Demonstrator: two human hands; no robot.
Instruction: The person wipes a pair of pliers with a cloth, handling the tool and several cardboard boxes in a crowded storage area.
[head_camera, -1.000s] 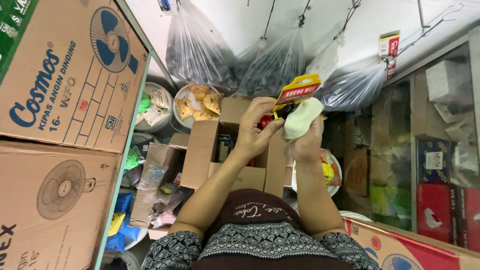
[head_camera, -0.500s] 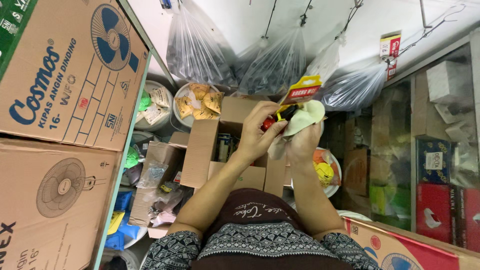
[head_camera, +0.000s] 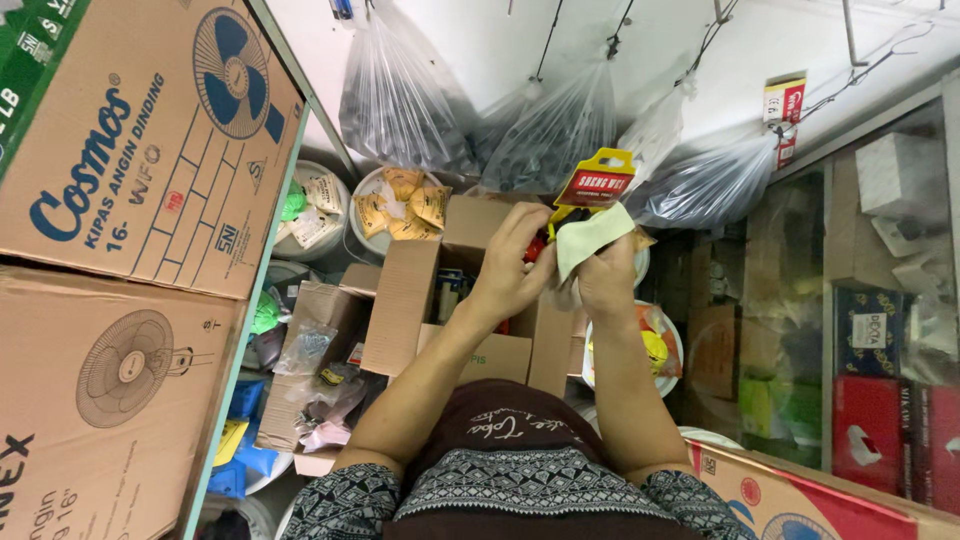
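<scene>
Both forearms raised side by side, left hand (head_camera: 510, 275) and right hand (head_camera: 607, 283) close together, fingers curled

A small carded packet with a red and yellow printed header (head_camera: 596, 183) was held up in front of the person, its header topmost and tilted slightly, with a hang hole at the upper edge. Just below the header, a pale cream, flat piece of paper or cloth (head_camera: 590, 237) lay across the front of the packet, slanted. Something small and red (head_camera: 536, 247) showed beside it, too hidden to identify.
</scene>
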